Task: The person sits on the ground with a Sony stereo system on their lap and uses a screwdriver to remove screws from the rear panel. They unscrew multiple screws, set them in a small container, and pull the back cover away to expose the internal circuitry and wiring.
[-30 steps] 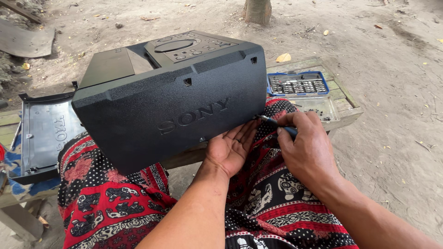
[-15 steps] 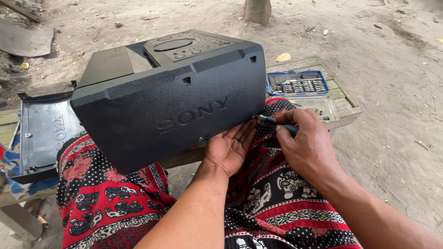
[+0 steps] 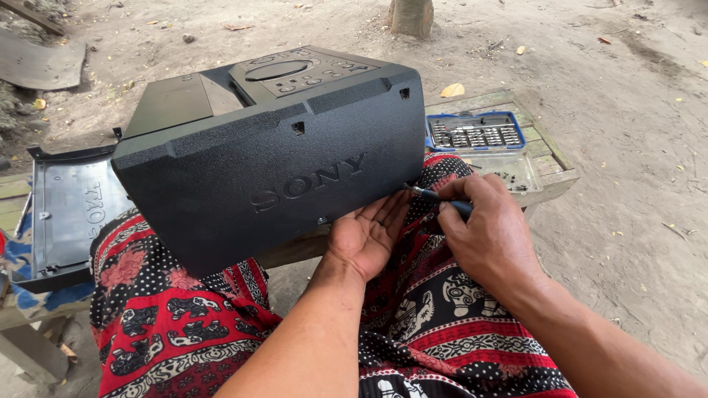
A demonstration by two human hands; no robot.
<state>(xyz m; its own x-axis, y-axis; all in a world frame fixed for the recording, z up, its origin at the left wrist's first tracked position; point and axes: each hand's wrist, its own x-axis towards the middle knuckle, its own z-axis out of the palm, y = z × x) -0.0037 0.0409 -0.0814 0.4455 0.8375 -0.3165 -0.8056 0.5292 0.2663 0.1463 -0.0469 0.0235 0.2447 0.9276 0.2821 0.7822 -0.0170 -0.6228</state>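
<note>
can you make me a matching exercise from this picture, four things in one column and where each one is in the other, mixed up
Things:
1. black stereo unit
2. screwdriver
3. blue bit case
4. grey plastic panel

Places:
A. open on the wooden bench, beyond the hands
B. resting on the person's lap, propped by the left hand
C. lying at the far left, beside the red patterned cloth
D. gripped in the right hand, tip at the stereo's lower right corner

Pairs: 1-B, 2-D, 3-A, 4-C
</note>
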